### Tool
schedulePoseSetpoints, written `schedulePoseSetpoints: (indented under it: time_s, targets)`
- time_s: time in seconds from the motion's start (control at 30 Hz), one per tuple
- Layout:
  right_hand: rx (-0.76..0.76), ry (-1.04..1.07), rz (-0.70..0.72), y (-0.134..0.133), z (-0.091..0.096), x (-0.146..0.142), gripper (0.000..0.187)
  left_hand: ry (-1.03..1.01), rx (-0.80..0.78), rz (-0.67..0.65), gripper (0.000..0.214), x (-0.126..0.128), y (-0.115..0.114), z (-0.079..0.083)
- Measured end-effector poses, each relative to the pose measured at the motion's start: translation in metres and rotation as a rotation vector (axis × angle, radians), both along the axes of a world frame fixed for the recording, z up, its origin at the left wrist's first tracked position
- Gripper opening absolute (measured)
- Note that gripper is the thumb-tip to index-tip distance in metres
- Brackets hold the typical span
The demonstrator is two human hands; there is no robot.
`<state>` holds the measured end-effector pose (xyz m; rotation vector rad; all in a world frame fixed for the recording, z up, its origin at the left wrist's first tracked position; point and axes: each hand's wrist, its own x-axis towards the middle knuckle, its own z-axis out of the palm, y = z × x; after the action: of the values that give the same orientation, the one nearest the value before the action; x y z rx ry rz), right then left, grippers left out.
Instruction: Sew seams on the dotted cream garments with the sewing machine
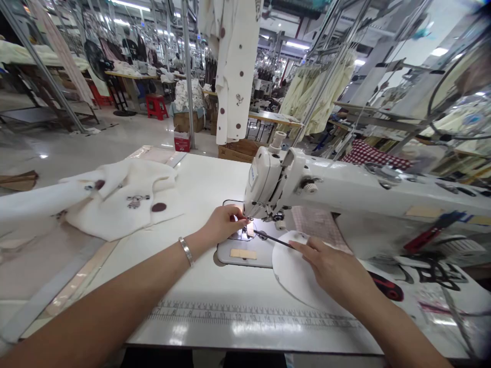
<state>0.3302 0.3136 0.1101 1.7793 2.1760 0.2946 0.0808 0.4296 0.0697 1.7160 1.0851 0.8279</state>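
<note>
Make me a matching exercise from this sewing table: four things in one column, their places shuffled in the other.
1 silver bracelet
2 thin black tool
3 round white fabric piece
4 cream garment with brown dots

A bunched on the white table, left side
B on the wrist of the left hand
C held in the right hand
D flat beneath the right hand

Pairs: 1-B, 2-C, 3-D, 4-A
</note>
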Motion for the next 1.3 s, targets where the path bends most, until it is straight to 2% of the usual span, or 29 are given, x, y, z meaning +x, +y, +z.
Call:
schedulePoseSetpoints:
  time_s: [0.1, 0.2, 0.43, 0.6, 0.8, 1.1, 1.3]
  targets:
    - [0.087, -0.022, 0.041, -0.002, -0.004, -0.004, 0.057, 0.008, 0.003, 0.005, 0.022, 0.0, 0.001, -0.002]
    - [0.101, 0.022, 0.033, -0.003, -0.008, -0.003, 0.056, 0.011, 0.003, 0.009, 0.023, 0.001, 0.001, -0.003]
    - [-0.109, 0.294, -0.058, 0.008, -0.002, -0.025, 0.053, 0.008, -0.01, 0.006, 0.019, 0.0, 0.0, 0.0]
    - [-0.18, 0.289, -0.082, 0.014, 0.002, -0.032, 0.051, 0.006, -0.006, -0.002, 0.016, 0.0, -0.001, 0.001]
    - [-0.161, 0.358, -0.093, 0.017, -0.004, -0.031, 0.043, 0.005, 0.0, -0.003, 0.017, 0.0, 0.0, 0.002]
    - [-0.14, 0.42, -0.116, 0.013, -0.011, -0.029, 0.044, -0.013, -0.025, -0.011, 0.018, 0.001, -0.001, 0.002]
    - [-0.116, 0.455, -0.113, 0.011, -0.013, -0.029, 0.044, -0.017, -0.075, -0.047, 0.01, -0.011, 0.005, 0.006]
